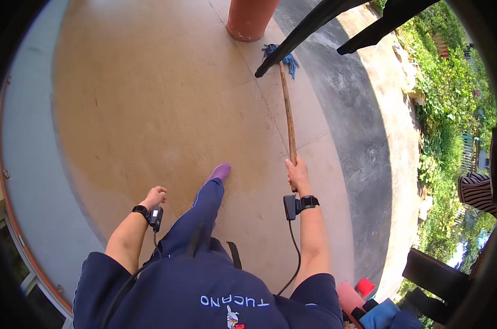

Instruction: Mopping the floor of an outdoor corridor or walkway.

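1. While sunlight is falling across it, the tan concrete patio floor [149,109] is filling most of the view, w/ a grey strip [31,181] curving along the person's left and a darker grey slab [347,126] on the right.
2. Green shrubs [451,98] are growing beyond the slab's far right edge.
3. A terracotta-coloured column [251,19] is standing at the top, its base just beside the mop head.
4. A dark blue trouser leg [196,219] is stepping fwd, ending in a purple-socked foot [220,172] on the floor between both hands.
5. The mop's wooden handle [288,112] is slanting from the right hand up to the blue string mop head [284,56], which is lying on the floor near the column.
6. The right hand [298,175] is gripping the handle's near end, fingers closed round it; black wrist device [299,205] strapped below.
7. The left hand [155,196] is curling into a loose fist, holding nothing, well apart from the mop; similar black device [149,215] on its wrist.
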Tool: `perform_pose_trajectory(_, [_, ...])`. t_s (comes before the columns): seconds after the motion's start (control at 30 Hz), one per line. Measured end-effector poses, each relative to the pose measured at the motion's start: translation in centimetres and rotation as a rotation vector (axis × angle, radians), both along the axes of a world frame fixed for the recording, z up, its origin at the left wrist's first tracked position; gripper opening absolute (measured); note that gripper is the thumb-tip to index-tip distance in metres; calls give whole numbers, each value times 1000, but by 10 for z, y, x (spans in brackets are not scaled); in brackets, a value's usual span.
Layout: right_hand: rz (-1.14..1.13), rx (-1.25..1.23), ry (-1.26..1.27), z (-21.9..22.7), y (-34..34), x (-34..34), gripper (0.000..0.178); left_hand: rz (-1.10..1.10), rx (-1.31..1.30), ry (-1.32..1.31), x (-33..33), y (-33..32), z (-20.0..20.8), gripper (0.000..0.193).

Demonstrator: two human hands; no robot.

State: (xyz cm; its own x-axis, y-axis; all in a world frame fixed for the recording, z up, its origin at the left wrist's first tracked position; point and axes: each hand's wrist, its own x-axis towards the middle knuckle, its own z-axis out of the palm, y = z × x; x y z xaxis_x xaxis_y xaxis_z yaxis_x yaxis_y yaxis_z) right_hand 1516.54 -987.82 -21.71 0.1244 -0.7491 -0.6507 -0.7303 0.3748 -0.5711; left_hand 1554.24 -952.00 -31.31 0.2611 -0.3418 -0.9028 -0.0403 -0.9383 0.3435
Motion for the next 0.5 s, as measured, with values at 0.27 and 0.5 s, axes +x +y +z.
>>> perform_pose_trajectory(0.27, [-10,-57,-68,-31,-110,105,23,239,107,-54,5,35,21,26])
perform_pose_trajectory(0.5, [80,68,99,-32,98,-29,61,5,130,21,-22,31,-8,25])
